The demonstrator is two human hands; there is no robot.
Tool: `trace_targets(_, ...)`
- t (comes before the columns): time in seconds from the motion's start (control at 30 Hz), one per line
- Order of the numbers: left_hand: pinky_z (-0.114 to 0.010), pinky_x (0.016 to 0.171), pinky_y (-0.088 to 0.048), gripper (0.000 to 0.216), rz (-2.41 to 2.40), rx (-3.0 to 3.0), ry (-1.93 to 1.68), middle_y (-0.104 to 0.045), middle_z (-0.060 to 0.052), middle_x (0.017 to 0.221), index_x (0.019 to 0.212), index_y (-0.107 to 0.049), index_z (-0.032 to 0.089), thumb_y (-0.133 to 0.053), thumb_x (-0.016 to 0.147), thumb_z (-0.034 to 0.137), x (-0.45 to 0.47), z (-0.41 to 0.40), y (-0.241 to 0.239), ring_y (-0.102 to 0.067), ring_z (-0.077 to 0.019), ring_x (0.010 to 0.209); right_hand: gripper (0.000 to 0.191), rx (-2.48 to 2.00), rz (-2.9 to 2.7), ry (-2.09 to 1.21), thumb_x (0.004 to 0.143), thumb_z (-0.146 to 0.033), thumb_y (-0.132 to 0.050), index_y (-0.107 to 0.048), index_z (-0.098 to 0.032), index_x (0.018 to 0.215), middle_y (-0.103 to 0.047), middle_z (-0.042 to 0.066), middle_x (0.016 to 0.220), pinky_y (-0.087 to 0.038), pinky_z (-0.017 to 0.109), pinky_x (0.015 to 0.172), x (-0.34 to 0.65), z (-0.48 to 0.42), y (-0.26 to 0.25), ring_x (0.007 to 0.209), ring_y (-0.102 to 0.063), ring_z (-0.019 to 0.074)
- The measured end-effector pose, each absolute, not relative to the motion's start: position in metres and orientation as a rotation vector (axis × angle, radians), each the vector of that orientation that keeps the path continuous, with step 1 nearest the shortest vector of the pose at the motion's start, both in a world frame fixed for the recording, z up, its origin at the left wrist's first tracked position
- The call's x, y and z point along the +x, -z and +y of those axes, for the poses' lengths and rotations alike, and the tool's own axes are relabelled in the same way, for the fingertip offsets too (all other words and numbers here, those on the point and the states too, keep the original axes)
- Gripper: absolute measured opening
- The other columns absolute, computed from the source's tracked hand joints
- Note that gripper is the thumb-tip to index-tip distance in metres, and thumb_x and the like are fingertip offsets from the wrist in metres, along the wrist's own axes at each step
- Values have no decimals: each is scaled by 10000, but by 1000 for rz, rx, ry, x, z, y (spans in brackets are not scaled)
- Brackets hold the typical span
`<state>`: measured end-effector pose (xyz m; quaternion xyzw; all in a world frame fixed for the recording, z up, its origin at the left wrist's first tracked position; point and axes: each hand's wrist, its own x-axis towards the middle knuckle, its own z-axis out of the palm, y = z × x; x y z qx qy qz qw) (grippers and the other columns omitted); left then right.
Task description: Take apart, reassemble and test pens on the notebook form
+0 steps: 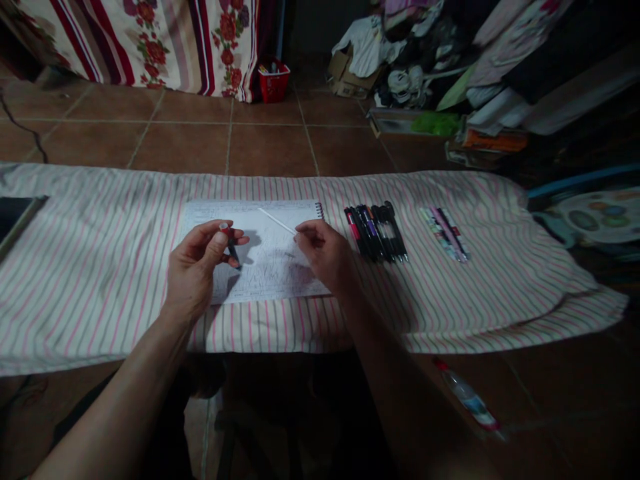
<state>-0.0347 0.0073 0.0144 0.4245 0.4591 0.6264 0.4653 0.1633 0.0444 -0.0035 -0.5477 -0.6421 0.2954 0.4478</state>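
My left hand (200,263) pinches a dark pen barrel with a red end (229,241) over the left part of a spiral notebook (273,267). My right hand (324,253) is closed on a thin white refill (276,221) that slants up and to the left across the page. The notebook lies open on a striped cloth (100,267), its page covered in scribbles. Right of my right hand lies a row of several dark pens (376,232). Further right is a smaller group of light-coloured pens (445,233).
The striped cloth covers a low surface over a brown tiled floor (270,140). A red basket (273,81) stands by a floral bedspread at the back. Piled clothes and boxes (415,67) fill the back right. A plastic bottle (467,397) lies on the floor at lower right. A dark flat object (15,217) sits at the left edge.
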Motion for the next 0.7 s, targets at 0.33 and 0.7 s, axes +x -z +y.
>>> trace_targets(0.33, -226, 596, -541, 162, 1115, 1224, -1428, -694, -27, 846, 913, -689, 200, -707, 762, 255, -21, -2, -15, -659, -154, 809, 176, -1116, -1064, -1288, 713, -316, -649, -675, -217, 857, -648, -25, 733, -452, 245, 678, 172, 51, -3, 705, -574, 100)
trace_targets(0.7, -267, 785, -522, 159, 1320, 1565, -1351, -681, -25, 935, 945, -693, 223, -652, 811, 299, -19, 5, -3, -643, -145, 842, 178, -985, -889, -1218, 669, -348, -706, -683, -238, 807, -614, -32, 711, -437, 226, 626, 178, 47, -17, 662, -540, 82)
